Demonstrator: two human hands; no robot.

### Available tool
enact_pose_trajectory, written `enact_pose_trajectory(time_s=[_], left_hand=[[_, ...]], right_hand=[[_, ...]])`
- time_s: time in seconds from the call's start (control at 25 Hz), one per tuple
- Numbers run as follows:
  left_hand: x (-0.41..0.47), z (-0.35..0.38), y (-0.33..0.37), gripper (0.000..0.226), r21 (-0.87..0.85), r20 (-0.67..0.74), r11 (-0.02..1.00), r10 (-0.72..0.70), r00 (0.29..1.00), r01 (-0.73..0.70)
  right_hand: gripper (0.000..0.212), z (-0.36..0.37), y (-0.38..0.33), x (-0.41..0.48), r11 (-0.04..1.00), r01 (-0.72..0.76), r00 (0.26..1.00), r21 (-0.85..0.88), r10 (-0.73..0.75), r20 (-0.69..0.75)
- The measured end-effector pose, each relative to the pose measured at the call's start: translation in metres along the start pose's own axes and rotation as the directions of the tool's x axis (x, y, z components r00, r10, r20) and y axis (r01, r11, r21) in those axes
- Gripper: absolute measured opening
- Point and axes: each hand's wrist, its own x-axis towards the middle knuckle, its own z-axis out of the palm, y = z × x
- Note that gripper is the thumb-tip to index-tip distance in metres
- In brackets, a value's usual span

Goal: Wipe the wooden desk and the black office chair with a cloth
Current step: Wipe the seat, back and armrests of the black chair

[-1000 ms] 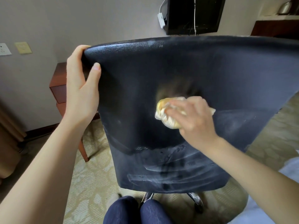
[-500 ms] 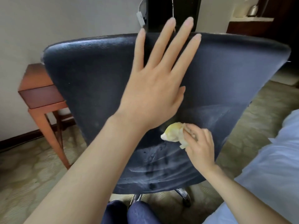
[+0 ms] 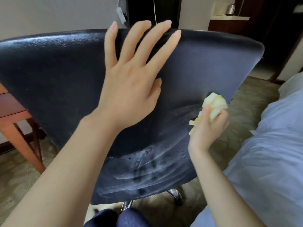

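The back of the black office chair (image 3: 54, 76) fills the view, with wet streaks across its lower part. My left hand (image 3: 131, 79) lies spread against the backrest, fingertips reaching the top edge, fingers straight. My right hand (image 3: 208, 126) grips a bunched yellow cloth (image 3: 214, 104) near the chair's right edge, the cloth touching the backrest. The wooden desk (image 3: 11, 110) shows at the far left, partly hidden behind the chair.
A bed with pale blue sheets (image 3: 270, 153) lies close on the right. The chair's chrome base (image 3: 173, 193) stands on patterned carpet. My knees (image 3: 114, 218) are at the bottom. A dark screen (image 3: 152, 10) hangs on the wall behind.
My left hand let go of the chair's top left corner and moved right, flat onto the backrest. My right hand carried the cloth down and then rightward to the chair's right edge.
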Motion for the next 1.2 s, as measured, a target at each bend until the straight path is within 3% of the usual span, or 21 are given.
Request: enact_pose_trajectory(time_s=[0.08,0.16,0.2,0.24,0.32,0.36,0.4,0.52,0.6,0.68,0.8,0.88,0.96,1.04,1.12,1.2], left_hand=[[0.000,0.001,-0.002,0.073,0.005,0.001,1.000,0.015,1.000,-0.015],[-0.001,0.001,-0.001,0.074,0.007,0.012,1.000,0.026,1.000,-0.026],[-0.002,0.001,-0.001,0.074,0.010,0.015,1.000,0.028,0.999,-0.028],[-0.002,0.001,0.000,0.075,0.012,0.018,1.000,0.028,0.999,-0.028],[-0.002,0.000,0.000,0.074,0.011,0.024,1.000,0.027,0.999,-0.028],[-0.002,0.000,0.000,0.074,0.007,0.027,1.000,0.030,0.999,-0.030],[-0.002,-0.001,-0.001,0.073,0.002,0.026,0.999,0.033,0.999,-0.033],[-0.002,-0.001,-0.004,0.070,-0.019,0.015,0.999,0.043,0.999,-0.042],[-0.003,0.000,-0.006,0.069,-0.023,0.003,0.999,0.046,0.999,-0.046],[-0.003,0.001,-0.007,0.069,-0.024,-0.008,0.998,0.051,0.999,-0.052],[-0.003,0.003,-0.007,0.069,-0.029,-0.012,0.998,0.056,0.998,-0.056],[-0.004,0.003,-0.006,0.069,-0.031,-0.012,0.998,0.052,0.999,-0.053],[-0.004,0.003,-0.006,0.070,-0.035,-0.013,0.998,0.046,0.999,-0.046],[-0.003,0.002,-0.004,0.071,-0.050,-0.007,0.998,0.033,0.999,-0.034],[-0.001,0.001,-0.002,0.071,-0.076,-0.002,0.997,0.015,1.000,-0.015],[-0.001,0.000,-0.001,0.069,-0.075,0.003,0.997,0.004,1.000,-0.004]], right_hand=[[0.019,0.008,-0.010,-0.031,0.993,0.119,0.991,-0.010,-0.118,0.062],[0.020,0.014,-0.012,-0.061,0.946,0.325,0.933,0.005,-0.322,0.160],[0.019,0.016,-0.009,-0.075,0.880,0.472,0.851,0.045,-0.468,0.239],[0.018,0.017,-0.003,-0.087,0.781,0.617,0.719,0.101,-0.611,0.332],[0.015,0.019,0.010,-0.096,0.505,0.846,0.375,0.172,-0.792,0.482],[0.015,0.020,0.015,-0.093,0.386,0.908,0.259,0.162,-0.823,0.506],[0.016,0.022,0.020,-0.087,0.331,0.932,0.221,0.148,-0.843,0.491],[0.020,0.020,0.026,-0.063,0.437,0.886,0.347,0.155,-0.847,0.403],[0.028,0.011,0.033,-0.047,0.552,0.831,0.477,0.075,-0.775,0.415],[0.021,0.001,0.039,-0.030,0.686,0.727,0.639,-0.035,-0.657,0.400],[0.027,-0.006,0.043,-0.005,0.900,0.415,0.890,-0.136,-0.371,0.263],[0.034,-0.006,0.047,0.019,0.979,0.163,0.986,-0.126,-0.156,0.062],[0.035,-0.008,0.054,0.046,0.980,-0.185,0.974,-0.074,0.173,-0.143],[0.036,-0.010,0.061,0.065,0.891,-0.448,0.881,-0.072,0.426,-0.207],[0.032,-0.007,0.056,0.059,0.888,-0.458,0.882,-0.049,0.446,-0.156],[0.018,0.001,0.039,0.029,0.949,-0.311,0.945,0.052,0.315,-0.089]])
